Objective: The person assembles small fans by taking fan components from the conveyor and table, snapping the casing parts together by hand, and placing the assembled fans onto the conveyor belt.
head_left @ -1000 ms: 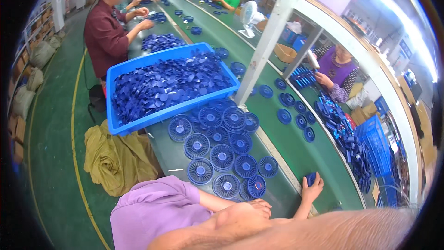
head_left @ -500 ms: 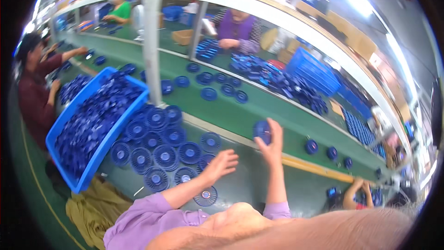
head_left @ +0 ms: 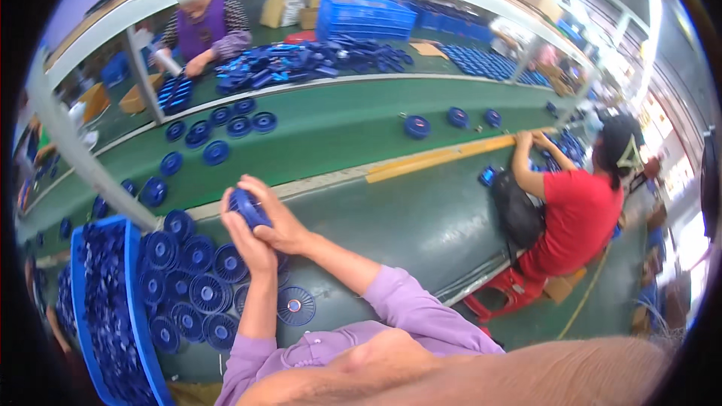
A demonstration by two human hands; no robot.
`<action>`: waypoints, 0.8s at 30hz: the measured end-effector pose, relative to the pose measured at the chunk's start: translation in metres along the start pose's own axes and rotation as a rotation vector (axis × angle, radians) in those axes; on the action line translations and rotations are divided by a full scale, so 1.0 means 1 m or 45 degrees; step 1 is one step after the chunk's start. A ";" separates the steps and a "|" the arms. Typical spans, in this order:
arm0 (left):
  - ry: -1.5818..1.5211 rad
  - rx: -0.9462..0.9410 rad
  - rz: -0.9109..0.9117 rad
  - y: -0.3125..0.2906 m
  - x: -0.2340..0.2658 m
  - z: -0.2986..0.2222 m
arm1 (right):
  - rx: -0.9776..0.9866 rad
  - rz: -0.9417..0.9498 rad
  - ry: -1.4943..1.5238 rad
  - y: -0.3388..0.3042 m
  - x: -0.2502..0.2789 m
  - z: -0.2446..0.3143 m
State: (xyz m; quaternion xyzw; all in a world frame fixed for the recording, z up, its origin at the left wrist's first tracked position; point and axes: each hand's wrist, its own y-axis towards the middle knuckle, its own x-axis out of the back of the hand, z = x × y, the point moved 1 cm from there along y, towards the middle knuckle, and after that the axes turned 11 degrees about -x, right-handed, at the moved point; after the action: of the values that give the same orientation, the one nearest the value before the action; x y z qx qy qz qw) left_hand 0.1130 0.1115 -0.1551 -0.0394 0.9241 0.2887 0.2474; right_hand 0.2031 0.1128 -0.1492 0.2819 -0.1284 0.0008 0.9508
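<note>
Both my hands are closed around a round blue fan housing (head_left: 249, 208), held tilted over the bench near the belt's edge. My left hand (head_left: 250, 244) supports its near left side. My right hand (head_left: 277, 219) presses against its right side, with the fingers reaching over the top. Below and left of my hands lie several round blue fan grilles (head_left: 207, 293) with radial spokes, partly stacked. One separate grille (head_left: 295, 306) rests flat below my right forearm. My palms hide part of the housing.
A blue bin (head_left: 147, 323) full of small blue parts stands left. Beyond the bench runs a green conveyor belt (head_left: 316, 146) carrying several round blue assemblies (head_left: 215, 153). Yellow strips (head_left: 444, 156) line its near edge. A white post (head_left: 94, 158) rises left. Co-workers sit across and at right.
My view has turned right. The housing was in my right hand alone while my left hand was open above the grilles; now both hands hold it together.
</note>
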 end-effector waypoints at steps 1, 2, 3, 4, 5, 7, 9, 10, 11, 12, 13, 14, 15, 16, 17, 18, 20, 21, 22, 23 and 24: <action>0.330 -0.185 0.076 -0.002 -0.003 -0.009 | -0.095 0.036 0.271 0.000 -0.007 0.004; 0.471 -0.319 0.130 -0.003 -0.010 -0.019 | -0.203 0.128 0.368 -0.001 -0.004 0.008; 0.499 -0.425 0.095 -0.002 -0.009 -0.022 | -0.196 0.141 0.440 0.000 -0.005 0.019; 0.604 -0.571 0.164 -0.001 -0.006 -0.022 | -0.177 0.146 0.462 0.000 -0.005 0.021; 0.711 -0.731 0.220 0.003 0.000 -0.025 | -0.206 0.225 0.572 0.001 -0.008 0.023; 0.770 -0.785 0.318 0.003 0.004 -0.022 | -0.385 0.327 0.807 -0.003 -0.001 0.031; 0.826 -0.820 0.423 0.000 -0.005 -0.022 | -0.492 0.325 0.899 -0.005 0.009 0.023; 0.834 -0.802 0.443 -0.001 -0.007 -0.016 | -0.491 0.278 0.890 -0.006 0.013 0.011; 0.877 -0.774 0.488 0.000 -0.010 -0.013 | -0.458 0.187 0.833 -0.005 0.014 0.000; 0.852 -0.714 0.515 0.004 -0.007 -0.013 | -0.459 0.133 0.852 -0.002 0.009 -0.003; 0.761 -0.554 0.549 0.005 -0.005 -0.014 | -0.449 0.109 0.824 0.000 0.009 -0.005; 0.513 -0.347 0.488 0.007 -0.003 -0.013 | -0.337 0.030 0.543 0.004 0.009 -0.013; 0.432 -0.239 0.409 0.011 0.000 -0.015 | -0.340 0.052 0.475 0.005 0.014 0.003; 0.214 0.044 0.192 0.013 -0.006 -0.020 | -0.189 0.020 0.210 0.007 0.018 0.005; -0.059 0.331 0.117 0.016 0.005 -0.018 | -0.076 0.044 0.092 0.009 0.019 0.006; -0.282 0.609 0.000 0.021 0.009 -0.021 | -0.075 0.139 0.034 0.007 0.026 0.017; -0.533 0.910 -0.030 0.031 0.056 0.016 | 0.077 0.152 -0.215 0.001 0.028 0.017; -0.550 0.850 0.028 0.035 0.059 0.026 | 0.183 0.159 -0.364 0.000 0.030 0.025; -0.551 0.934 -0.016 0.035 0.067 0.031 | 0.149 0.200 -0.382 -0.002 0.026 0.025; -0.559 1.078 -0.052 0.037 0.056 0.017 | 0.143 0.196 -0.388 -0.002 0.027 0.028; -0.565 1.216 -0.088 0.039 0.050 0.007 | 0.171 0.179 -0.411 -0.003 0.028 0.034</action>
State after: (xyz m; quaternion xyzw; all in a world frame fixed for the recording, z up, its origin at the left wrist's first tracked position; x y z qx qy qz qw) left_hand 0.0642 0.1512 -0.1640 0.1093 0.8762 -0.1717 0.4369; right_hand 0.2220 0.0896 -0.1166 0.3314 -0.2985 0.0307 0.8945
